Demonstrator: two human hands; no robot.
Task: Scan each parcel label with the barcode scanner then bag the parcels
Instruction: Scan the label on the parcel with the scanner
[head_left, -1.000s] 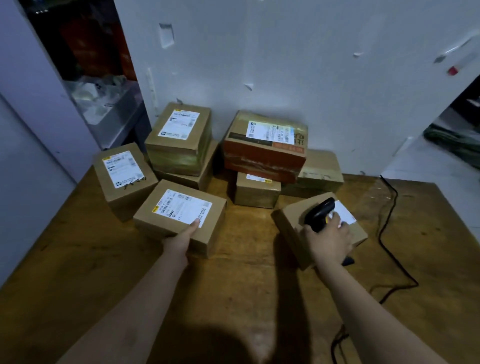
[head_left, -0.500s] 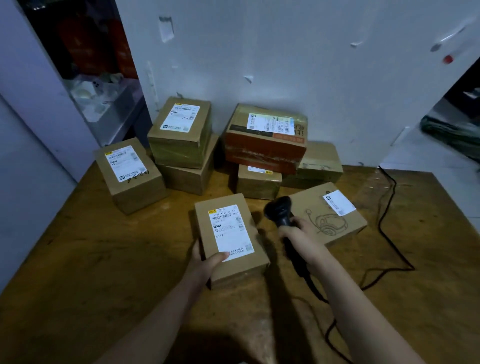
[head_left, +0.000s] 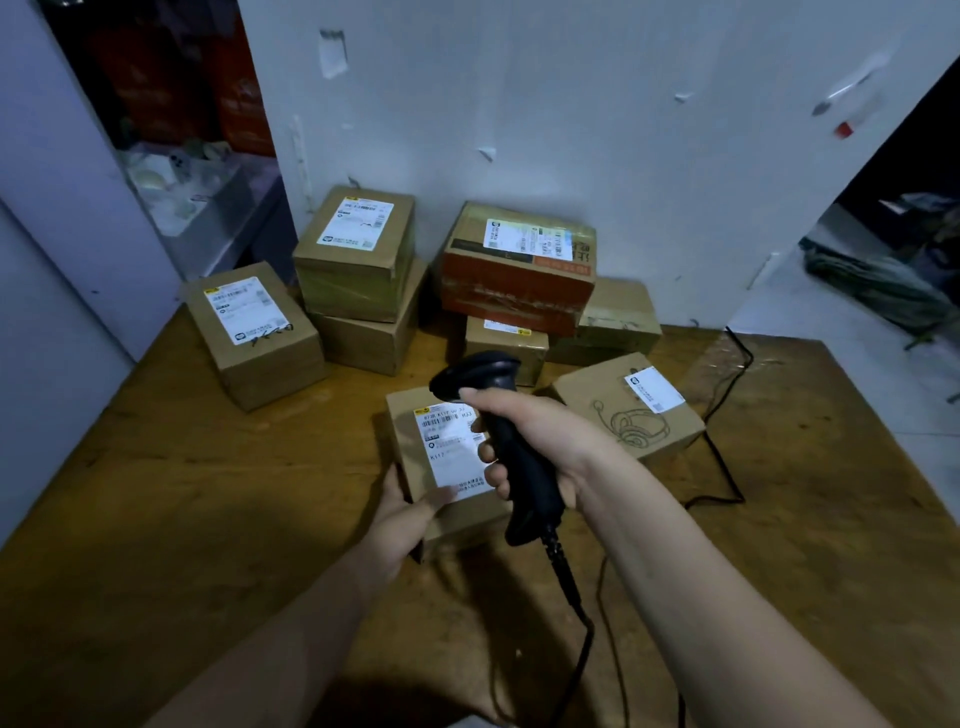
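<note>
Our right hand wraps its fingers round the handle of the black barcode scanner. The index finger lies along the front under the head, which tips down toward the shipping label just left of those fingers. Our left hand holds the near left corner of the small cardboard parcel, with the thumb across the label's lower edge and the other fingers hidden behind the box's side. The parcel sits on the worn wooden tabletop. The scanner's cable hangs from the handle's base below our right fingers and loops over the wood. Just right of that hand sits a box printed with a headphone sketch. Beyond our fingertips, labelled parcels are stacked against the scuffed white wall, an orange-red carton among them. Left of them a dark doorway shows cluttered shelves, and far to the right lies pale floor.
</note>
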